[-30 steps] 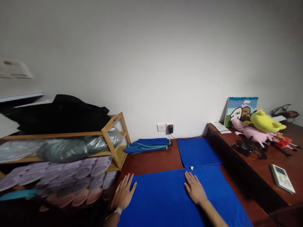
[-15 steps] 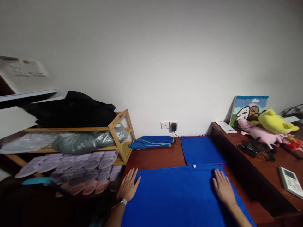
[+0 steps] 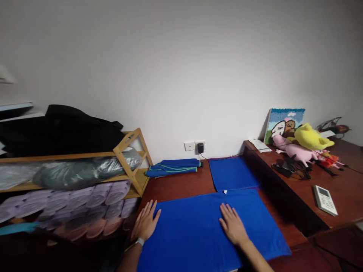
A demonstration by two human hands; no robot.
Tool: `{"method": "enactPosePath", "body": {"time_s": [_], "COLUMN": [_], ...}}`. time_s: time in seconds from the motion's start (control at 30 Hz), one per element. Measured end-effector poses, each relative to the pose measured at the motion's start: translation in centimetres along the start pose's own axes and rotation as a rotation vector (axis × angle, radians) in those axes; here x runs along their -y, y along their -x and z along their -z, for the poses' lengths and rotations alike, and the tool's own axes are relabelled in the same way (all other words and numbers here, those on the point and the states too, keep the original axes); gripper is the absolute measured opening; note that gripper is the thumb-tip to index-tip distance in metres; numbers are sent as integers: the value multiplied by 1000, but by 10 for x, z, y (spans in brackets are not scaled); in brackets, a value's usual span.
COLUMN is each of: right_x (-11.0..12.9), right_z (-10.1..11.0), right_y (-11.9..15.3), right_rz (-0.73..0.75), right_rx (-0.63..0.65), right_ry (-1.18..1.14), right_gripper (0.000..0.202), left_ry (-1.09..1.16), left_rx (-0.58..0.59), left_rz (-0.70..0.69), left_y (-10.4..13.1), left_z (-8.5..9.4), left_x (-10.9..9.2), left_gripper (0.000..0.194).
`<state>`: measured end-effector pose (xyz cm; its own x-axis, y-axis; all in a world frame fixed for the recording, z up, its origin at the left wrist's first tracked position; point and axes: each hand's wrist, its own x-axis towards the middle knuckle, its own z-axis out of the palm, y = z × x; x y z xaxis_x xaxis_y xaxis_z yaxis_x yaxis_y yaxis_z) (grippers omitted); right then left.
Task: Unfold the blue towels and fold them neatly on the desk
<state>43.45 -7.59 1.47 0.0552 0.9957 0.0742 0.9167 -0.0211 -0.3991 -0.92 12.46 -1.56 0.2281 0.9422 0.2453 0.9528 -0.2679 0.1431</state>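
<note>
A large blue cloth (image 3: 193,230) lies spread over the reddish-brown table (image 3: 176,189). My left hand (image 3: 146,220) rests flat at the cloth's left edge, fingers spread, a band on its wrist. On top of the cloth, right of its middle, my right hand (image 3: 233,223) lies palm down with fingers apart. Neither hand holds anything. Behind the large cloth is a smaller blue cloth (image 3: 234,173), with a small white tag (image 3: 225,192) where the two meet. To its left, a folded blue cloth with green edging (image 3: 174,167) lies near the wall.
A wooden rack (image 3: 136,173) at the left holds slippers (image 3: 98,194), plastic-wrapped items and a black bag (image 3: 65,130). On the raised surface at the right are plush toys (image 3: 310,136), a picture (image 3: 285,124), black cables and a white remote (image 3: 325,200). A black plug (image 3: 200,147) sits in the wall socket.
My right hand has moved left across the large cloth, away from its right edge. My left hand stays at the left edge. The camera view has turned slightly to the right.
</note>
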Motion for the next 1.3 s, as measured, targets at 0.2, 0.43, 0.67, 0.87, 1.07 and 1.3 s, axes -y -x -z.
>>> {"method": "enactPosePath", "body": {"time_s": [0.2,0.43,0.67,0.87,1.07,1.3], "right_x": [-171,-129,91,176,57,-139], "right_z": [62,63,6,-39,-11,46], "right_y": [51,54,25,27,61,123], "right_rz": [-242,-187,136,252,59,-261], "right_rx": [-75,-186,-26,76,-7,-198], "right_ry": [79,1,-189,-249,-120,73], "right_gripper": [64,64,62,64,65,63], "left_ry": [19,-46,-6,2,19,34], "left_rx": [-28,-247,-96,111,101,111], "left_rz": [3,-53,-201,-290,-278,-243], "left_y": [-1,7,72,130,128,129], "left_z": [-2,43,72,56,57,60], "left_x": [-1,-22,-53,-60,-60,-65], "left_gripper": [69,55,46,54,56,55]}}
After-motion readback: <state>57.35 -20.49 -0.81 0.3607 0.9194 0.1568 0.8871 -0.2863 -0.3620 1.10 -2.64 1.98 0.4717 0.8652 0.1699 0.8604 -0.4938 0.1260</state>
